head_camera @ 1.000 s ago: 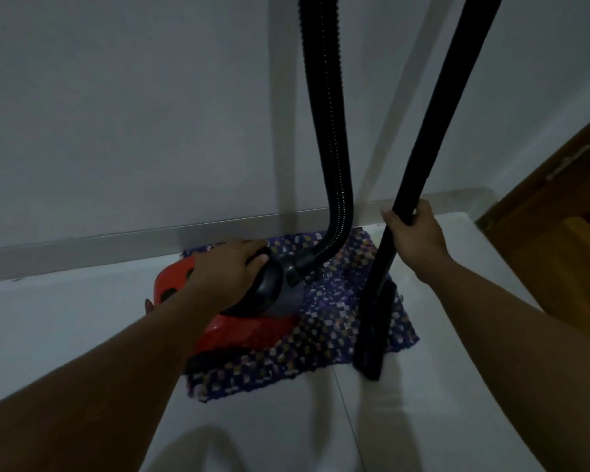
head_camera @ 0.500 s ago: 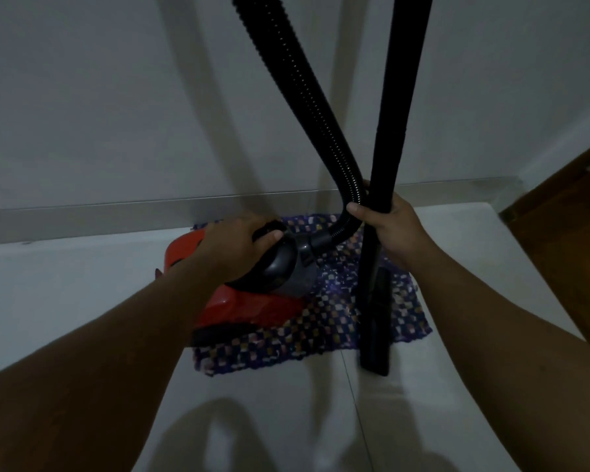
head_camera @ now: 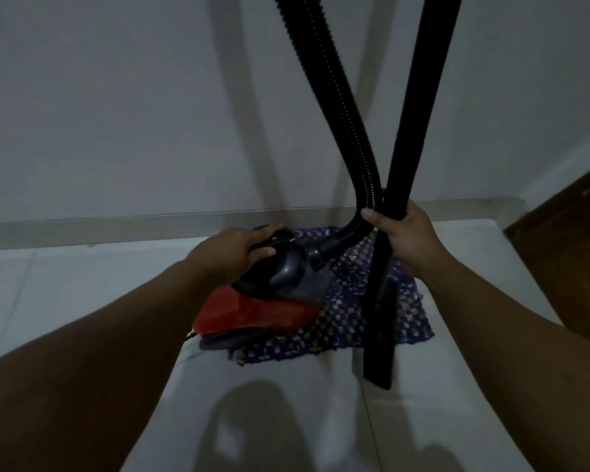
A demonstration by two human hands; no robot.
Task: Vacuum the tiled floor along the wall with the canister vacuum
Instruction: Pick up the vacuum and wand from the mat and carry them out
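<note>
A red and black canister vacuum (head_camera: 252, 311) sits tilted, partly on a patterned mat (head_camera: 413, 321) near the wall. My left hand (head_camera: 232, 250) is closed around the black handle on top of the vacuum. My right hand (head_camera: 409, 233) grips the black rigid wand (head_camera: 413, 114), which stands almost upright. The wand's floor nozzle (head_camera: 380, 342) rests at the mat's near right edge on the pale tiled floor (head_camera: 304, 410). A black ribbed hose (head_camera: 331, 97) curves down from above into the vacuum's front, passing just left of my right hand.
A grey wall (head_camera: 116, 114) with a pale skirting strip (head_camera: 133, 223) runs across the back. A brown wooden door (head_camera: 566, 253) stands at the right. A tile joint (head_camera: 368, 420) runs toward me below the nozzle. The room is dim.
The vacuum body has tipped and shifted right and toward me under my left hand. The hose has swung to lean left at the top. My right hand stays on the wand.
</note>
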